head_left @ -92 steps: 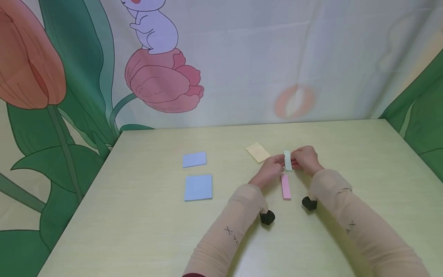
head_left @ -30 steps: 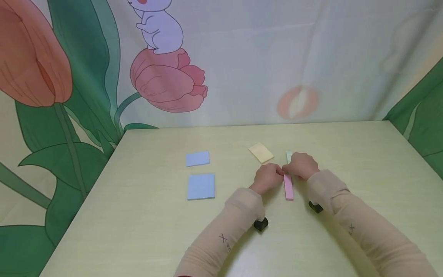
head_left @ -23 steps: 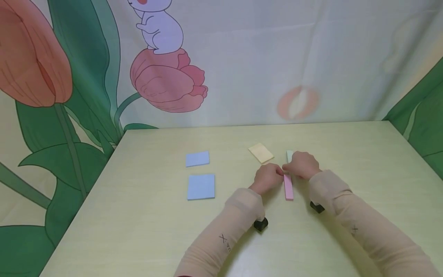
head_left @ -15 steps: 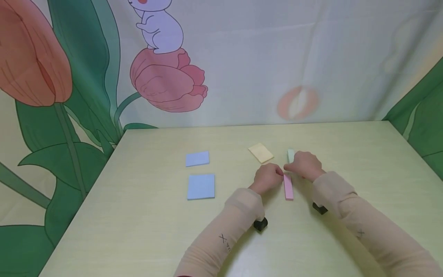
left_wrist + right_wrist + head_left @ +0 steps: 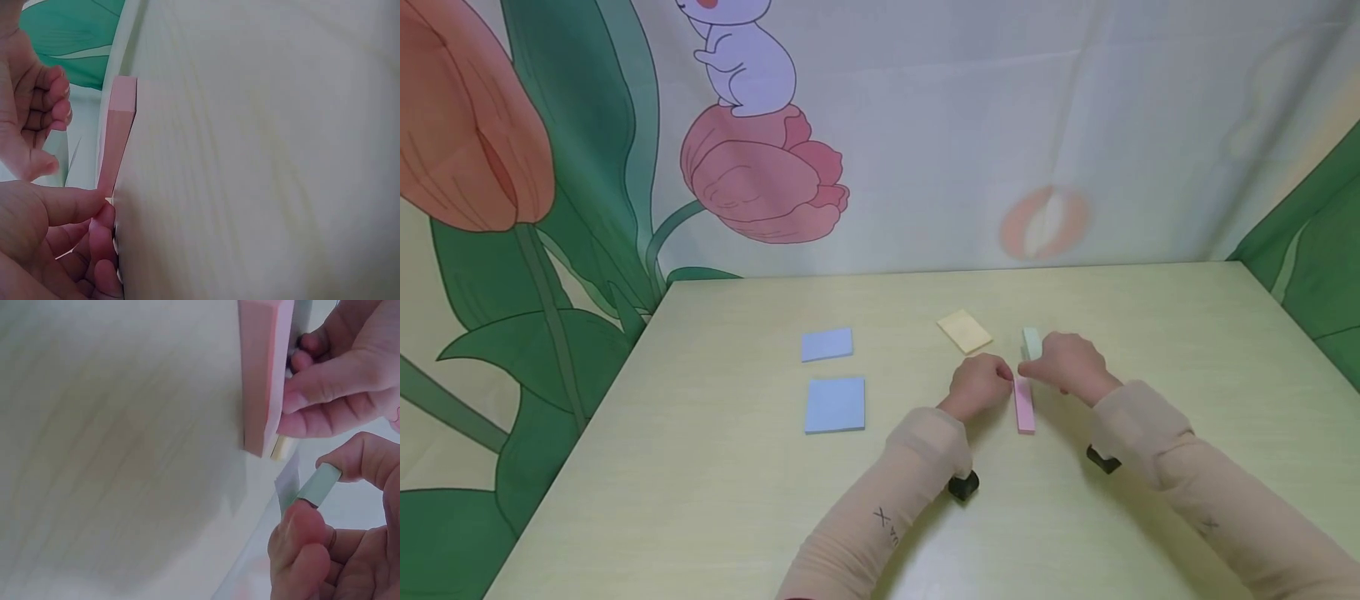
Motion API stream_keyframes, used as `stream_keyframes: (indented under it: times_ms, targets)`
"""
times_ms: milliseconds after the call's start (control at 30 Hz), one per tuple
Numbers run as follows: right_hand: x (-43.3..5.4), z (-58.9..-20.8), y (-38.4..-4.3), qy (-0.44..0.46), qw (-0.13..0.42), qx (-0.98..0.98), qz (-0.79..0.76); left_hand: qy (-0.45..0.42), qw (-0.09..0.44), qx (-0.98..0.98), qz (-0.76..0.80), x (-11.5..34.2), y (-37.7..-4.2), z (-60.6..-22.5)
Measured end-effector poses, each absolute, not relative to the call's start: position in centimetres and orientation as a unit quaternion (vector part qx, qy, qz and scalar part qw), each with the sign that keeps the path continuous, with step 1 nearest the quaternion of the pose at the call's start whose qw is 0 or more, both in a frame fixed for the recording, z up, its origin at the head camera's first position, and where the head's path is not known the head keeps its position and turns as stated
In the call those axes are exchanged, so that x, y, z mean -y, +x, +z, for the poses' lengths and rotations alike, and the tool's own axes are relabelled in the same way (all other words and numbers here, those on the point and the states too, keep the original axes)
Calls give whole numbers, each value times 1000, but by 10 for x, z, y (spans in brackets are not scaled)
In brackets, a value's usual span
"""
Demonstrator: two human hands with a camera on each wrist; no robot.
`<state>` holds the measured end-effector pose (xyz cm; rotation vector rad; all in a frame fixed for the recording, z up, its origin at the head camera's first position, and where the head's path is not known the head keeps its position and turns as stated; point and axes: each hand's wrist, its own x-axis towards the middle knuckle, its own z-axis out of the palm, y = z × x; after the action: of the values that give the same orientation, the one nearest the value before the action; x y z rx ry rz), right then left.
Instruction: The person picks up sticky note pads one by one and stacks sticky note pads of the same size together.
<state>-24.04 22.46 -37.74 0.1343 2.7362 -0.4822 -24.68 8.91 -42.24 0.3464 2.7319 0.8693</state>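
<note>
A narrow pink sticky-note pad [image 5: 1024, 407] lies lengthwise on the table. At its far end my left hand [image 5: 979, 385] has curled fingers, and its thumb and forefinger tips pinch at the pad's edge, as the right wrist view shows. Just right of and beyond that end, my right hand [image 5: 1067, 364] holds a pale green sticky-note strip [image 5: 320, 484] between thumb and fingers. The strip's upper part [image 5: 1032, 340] shows past the knuckles in the head view, and the hand covers the rest. In the left wrist view the right hand [image 5: 31, 106] is above the table.
Beyond my left hand a yellow sticky-note pad [image 5: 965, 332] lies turned at an angle. Farther left are a periwinkle pad [image 5: 827, 344] and a larger blue square pad [image 5: 835, 405]. A printed cloth [image 5: 910, 133] hangs behind the table's back edge.
Both hands were at the green strip at first. The left hand then came nearer to the pink pad's far end and stayed. Lately the right hand has drawn slightly right and nearer.
</note>
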Motion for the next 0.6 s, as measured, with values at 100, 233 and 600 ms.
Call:
stream_keyframes:
  times_ms: [100,233,600]
  targets:
    - [-223,-377,-235,42,183,-967,-175,118,127,-939,298,-89,-247,-422]
    - [-221,-377,-230,30,181,-968,-173,120,125,-938,301,-89,-246,-423]
    - [-216,-377,-217,4,177,-971,-160,130,124,-935,307,-87,-245,-421]
